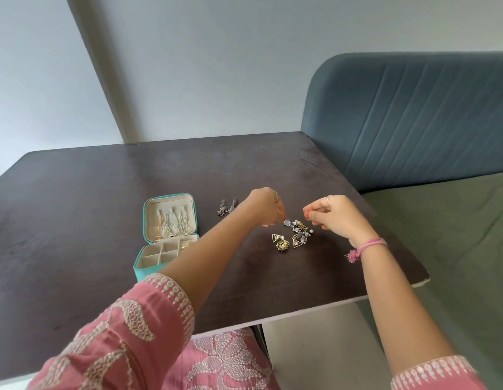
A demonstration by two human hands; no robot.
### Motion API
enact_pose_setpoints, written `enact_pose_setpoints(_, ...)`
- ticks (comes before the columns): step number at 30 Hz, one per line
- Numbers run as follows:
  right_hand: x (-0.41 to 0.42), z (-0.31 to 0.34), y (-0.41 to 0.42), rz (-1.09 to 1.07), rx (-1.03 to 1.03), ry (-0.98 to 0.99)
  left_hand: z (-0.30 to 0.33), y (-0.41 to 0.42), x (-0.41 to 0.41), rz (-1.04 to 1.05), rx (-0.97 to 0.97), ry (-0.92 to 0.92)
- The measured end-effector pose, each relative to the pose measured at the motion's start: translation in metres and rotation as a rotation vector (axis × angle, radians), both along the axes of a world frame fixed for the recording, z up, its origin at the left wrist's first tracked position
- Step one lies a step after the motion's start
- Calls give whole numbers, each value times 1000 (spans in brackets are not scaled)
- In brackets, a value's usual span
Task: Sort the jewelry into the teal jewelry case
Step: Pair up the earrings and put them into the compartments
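The teal jewelry case (168,237) lies open on the dark table (75,220), with chains hanging in its lid and small cream compartments in its base. A pile of earrings (296,235) lies to its right, and a separate pair of dark earrings (227,206) sits further back. My left hand (265,206) reaches over the pile, its fingertips pinching a silver earring (286,222) at the pile's upper left. My right hand (333,215) hovers just right of the pile with its fingers curled; I cannot tell whether it holds anything.
A blue upholstered headboard (413,122) and a green bed cover (455,235) lie to the right of the table. The table's right corner (422,280) is chipped. A pale wall stands behind.
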State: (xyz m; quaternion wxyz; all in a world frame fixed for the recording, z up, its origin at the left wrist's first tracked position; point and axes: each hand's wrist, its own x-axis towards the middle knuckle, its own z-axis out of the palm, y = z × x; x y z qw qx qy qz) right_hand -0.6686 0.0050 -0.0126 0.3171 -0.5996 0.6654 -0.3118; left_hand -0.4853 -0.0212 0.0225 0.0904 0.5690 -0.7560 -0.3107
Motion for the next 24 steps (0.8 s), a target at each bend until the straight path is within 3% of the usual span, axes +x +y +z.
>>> enact_pose_setpoints(15, -1, -24, 6, -10, -83, 14, -29, -2, -16, 17, -208, -60)
enact_pose_setpoints(19, -1, -23, 5, -20, -94, 8, -25, 1, -12, 68, -265, 17)
enact_pose_setpoints(24, -1, -19, 1, -18, -91, -14, -12, 8, -3, 141, -371, 237)
